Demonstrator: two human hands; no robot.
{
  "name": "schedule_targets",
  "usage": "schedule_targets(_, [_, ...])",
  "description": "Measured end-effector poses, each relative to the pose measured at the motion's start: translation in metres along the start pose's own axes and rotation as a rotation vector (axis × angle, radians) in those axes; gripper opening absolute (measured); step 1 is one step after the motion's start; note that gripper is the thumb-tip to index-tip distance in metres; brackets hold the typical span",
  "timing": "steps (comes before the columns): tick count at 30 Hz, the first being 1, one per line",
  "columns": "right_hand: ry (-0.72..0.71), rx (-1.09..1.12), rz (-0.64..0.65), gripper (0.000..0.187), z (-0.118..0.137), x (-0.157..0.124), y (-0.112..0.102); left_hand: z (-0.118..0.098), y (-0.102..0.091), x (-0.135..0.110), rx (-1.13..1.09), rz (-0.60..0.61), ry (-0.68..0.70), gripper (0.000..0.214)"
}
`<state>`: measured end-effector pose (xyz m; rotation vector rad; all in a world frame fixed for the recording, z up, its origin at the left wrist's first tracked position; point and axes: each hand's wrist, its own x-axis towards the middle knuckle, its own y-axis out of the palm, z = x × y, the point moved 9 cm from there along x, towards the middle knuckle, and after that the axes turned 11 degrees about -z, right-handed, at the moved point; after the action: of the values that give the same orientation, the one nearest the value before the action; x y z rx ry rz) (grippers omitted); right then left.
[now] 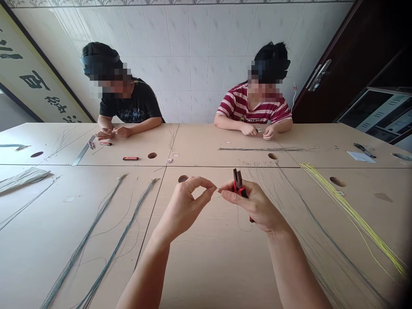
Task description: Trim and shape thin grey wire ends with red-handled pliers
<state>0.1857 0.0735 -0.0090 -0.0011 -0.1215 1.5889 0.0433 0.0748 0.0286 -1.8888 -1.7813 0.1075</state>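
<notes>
The left hand (186,201) pinches the end of a thin wire (217,189) that runs sideways to the right hand (254,204), which grips red-handled pliers (238,183), nose pointing up, above the table (206,266).

Small assembly workroom, wire piecework, not a factory floor. Landmark: big pale worktable (206,266) made of joined panels with round cable holes. On it, left of centre, grey wire bundles (106,231); at its right side, yellow wires (354,214). At the table's far edge two people sit working on small parts. Behind them white tiled wall (193,64); right of table a dark door (347,64), left a calligraphy board (35,81).
</notes>
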Motion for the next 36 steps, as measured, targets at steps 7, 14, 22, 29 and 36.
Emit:
schedule_targets(7, [-0.067, -0.045, -0.036, 0.022, 0.01, -0.004, -0.004, -0.005, -0.002, -0.003, -0.029, -0.016, 0.003, 0.013])
schedule_targets(14, [-0.091, -0.068, -0.037, 0.024, 0.015, -0.005, -0.002, -0.008, 0.0, -0.006, -0.033, -0.003, 0.012, 0.012])
schedule_targets(22, [-0.095, -0.07, -0.049, 0.022, 0.014, -0.004, -0.003, -0.007, 0.001, -0.006, -0.032, -0.001, -0.013, 0.014])
schedule_targets(29, [-0.112, -0.078, -0.063, 0.022, 0.015, -0.004, -0.002, -0.006, 0.001, -0.008, 0.001, 0.008, -0.037, 0.023])
schedule_targets(36, [-0.07, -0.154, -0.076, 0.024, -0.003, 0.004, -0.001, 0.007, -0.011, -0.008, 0.103, -0.024, -0.073, 0.026])
